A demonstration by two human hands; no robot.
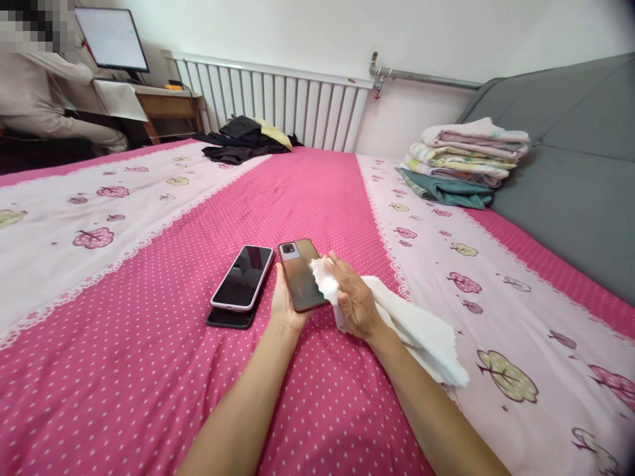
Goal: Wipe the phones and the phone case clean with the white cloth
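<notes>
My left hand point(284, 305) grips a brown phone point(300, 272), back side up with its camera at the far end. My right hand point(353, 299) is closed on a white cloth point(411, 327) and presses a bunched corner of it against the phone's right edge. The rest of the cloth trails back over my right wrist. Just left of my hands, a pink-edged phone point(243, 276) lies screen up, stacked on a black phone point(231, 319).
All lies on a bed with a pink dotted sheet point(149, 344). Folded linens point(464, 162) are stacked at the far right by a grey headboard point(570, 172). Dark clothes point(243, 140) lie near the radiator point(278, 99). A person point(44, 99) sits at a desk, far left.
</notes>
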